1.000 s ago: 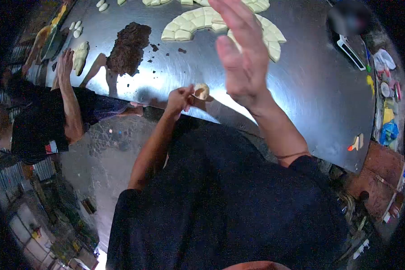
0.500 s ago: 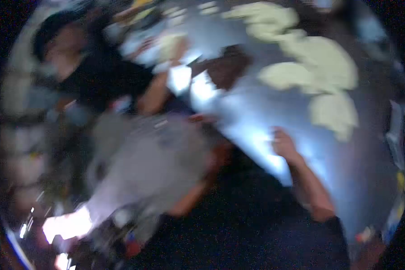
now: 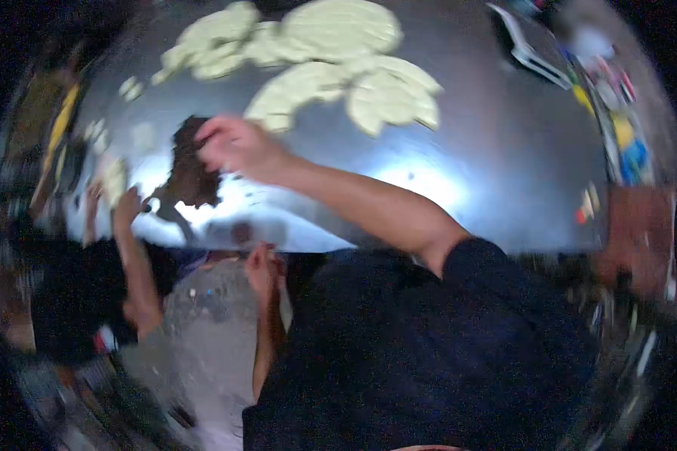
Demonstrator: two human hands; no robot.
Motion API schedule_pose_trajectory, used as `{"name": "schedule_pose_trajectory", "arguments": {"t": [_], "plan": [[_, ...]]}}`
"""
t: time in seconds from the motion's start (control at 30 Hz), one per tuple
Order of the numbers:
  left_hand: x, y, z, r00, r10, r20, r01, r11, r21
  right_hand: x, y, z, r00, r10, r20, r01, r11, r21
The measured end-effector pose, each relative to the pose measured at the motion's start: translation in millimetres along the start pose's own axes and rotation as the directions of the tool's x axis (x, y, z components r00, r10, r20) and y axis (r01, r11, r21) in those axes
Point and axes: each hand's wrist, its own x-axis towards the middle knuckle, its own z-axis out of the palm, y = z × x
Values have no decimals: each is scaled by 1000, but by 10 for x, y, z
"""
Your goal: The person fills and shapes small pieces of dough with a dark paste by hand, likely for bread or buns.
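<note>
My right hand (image 3: pixel 237 146) reaches across to the left, its curled fingers at the right side of a dark brown, crumbly-edged mass (image 3: pixel 192 169) on the shiny metal table (image 3: pixel 496 143). Blur hides whether the fingers touch or pinch it. Low at the table's front edge is my left hand (image 3: pixel 262 269), its fingers drawn together; what they hold, if anything, I cannot make out. Beyond my right hand lie flat pale dough pieces (image 3: pixel 342 30), several overlapping. A curved dough strip (image 3: pixel 301 86) is the nearest to that hand.
At the left a co-worker's hand (image 3: pixel 128 207) is beside a pale dough piece (image 3: pixel 114 183). Small dough bits (image 3: pixel 132 89) lie farther back. A white-edged dark tray or frame (image 3: pixel 530 56) is at the back right. Small red and pale items (image 3: pixel 587 204) sit near the right edge.
The view has swung round, so the dough now appears farther left. My right hand has moved from the table's near side to the brown mass. My left hand stays low by the edge.
</note>
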Motion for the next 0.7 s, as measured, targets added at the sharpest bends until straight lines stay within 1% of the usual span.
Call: {"name": "schedule_pose_trajectory", "arguments": {"t": [0.03, 0.07, 0.1, 0.13, 0.17, 0.2, 0.23, 0.27, 0.3, 0.33, 0.37, 0.4, 0.43, 0.47, 0.5, 0.53, 0.57, 0.6, 0.63, 0.67, 0.7], "plan": [[-26, 207, 169, 994, -102, -49, 104, 993, 46, -167, -152, -101, 994, -109, -5, 103, 957, -272], [-48, 197, 279, 992, -124, 14, 123, 990, 74, -301, -279, -192, 980, -194, 41, 187, 833, -520], [-66, 212, 306, 996, -82, 30, 80, 994, 75, -429, -137, -388, 895, -436, 92, 365, 599, -712], [-68, 256, 277, 1000, -23, 17, 22, 998, 65, -574, 8, -630, 915, -401, 37, 272, 548, -791], [-33, 180, 203, 1000, -4, 23, 3, 999, 40, -703, 170, -876, 931, -366, -8, 183, 485, -855], [-98, 192, 216, 1000, 11, 2, -11, 999, 41, -880, 197, -1216, 923, -339, -182, 34, 544, -838], [-173, 231, 252, 1000, -22, -5, 22, 999, 47, -1049, 168, -1595, 904, -302, -303, -175, 385, -906], [-223, 236, 291, 998, -56, -5, 56, 997, 52, -1227, 225, -2005, 871, -315, -376, -343, 159, -926], [-272, 264, 355, 994, -99, -39, 101, 993, 64, -1401, 180, -2264, 839, -335, -428, -462, -26, -886], [-303, 264, 419, 994, -97, -41, 99, 993, 61, -1485, 162, -2527, 831, -267, -488, -536, -153, -830], [-321, 271, 470, 993, -108, 35, 105, 991, 86, -1591, 336, -2793, 816, -327, -476, -567, -295, -769], [-314, 289, 522, 988, -114, 105, 103, 989, 108, -1692, 364, -2933, 821, -330, -465, -557, -288, -779], [-304, 309, 603, 992, -99, 82, 91, 991, 102, -1733, 365, -3051, 830, -302, -468, -529, -161, -833], [-310, 329, 707, 982, -118, 147, 105, 990, 92, -1749, 354, -3126, 845, -266, -464, -488, -30, -872], [-292, 412, 841, 969, -128, 210, 114, 990, 81, -1778, 301, -3114, 837, -256, -484, -493, 31, -869], [-279, 510, 948, 967, -123, 224, 103, 990, 97, -1840, 304, -3039, 830, -242, -503, -497, 91, -863], [-254, 643, 1090, 965, -117, 236, 93, 990, 110, -1862, 287, -2897, 771, -212, -600, -546, 264, -795], [-139, 643, 1215, 951, -75, 300, 36, 990, 133, -1898, 262, -2741, 712, -159, -684, -577, 424, -699], [-35, 634, 1349, 931, -41, 363, -16, 988, 153, -1949, 283, -2561, 761, -118, -638, -414, 668, -618], [-53, 761, 1571, 915, 13, 404, -39, 998, 56, -1980, 309, -2374, 813, -89, -576, -235, 854, -464], [-56, 864, 1788, 918, -8, 396, -44, 991, 123, -1968, 126, -2061, 856, -52, -514, -138, 936, -324]]}}
